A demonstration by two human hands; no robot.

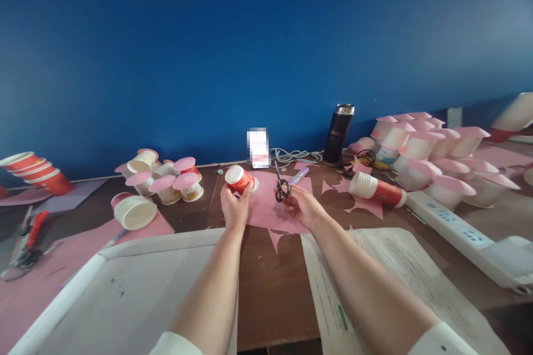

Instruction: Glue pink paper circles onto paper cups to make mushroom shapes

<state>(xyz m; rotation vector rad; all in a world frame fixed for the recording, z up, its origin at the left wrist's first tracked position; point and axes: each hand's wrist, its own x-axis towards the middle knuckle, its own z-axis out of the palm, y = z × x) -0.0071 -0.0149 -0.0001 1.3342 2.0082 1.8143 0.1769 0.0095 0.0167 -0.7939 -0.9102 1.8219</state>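
Note:
A red and white paper cup (pixel 241 179) lies tilted over a pink paper sheet (pixel 270 208), its pale end toward the upper left. My left hand (pixel 236 205) is wrapped round it from below. To the right, my right hand (pixel 300 203) holds dark-handled scissors (pixel 282 189) by the handle loops, with the blades pointing up and away. A purple marker-like stick (pixel 298 175) lies just beyond my right hand on the pink sheet. Pink paper scraps (pixel 366 205) are scattered to the right.
Cups with pink discs (pixel 187 180) stand at the left, more (pixel 420 144) at the right. A black flask (pixel 339 133), white cable (pixel 295 155), phone-like white object (pixel 259 148), stacked cups (pixel 377 189) and power strip (pixel 453 227) surround the work area. Red-handled pliers (pixel 36 229) lie far left.

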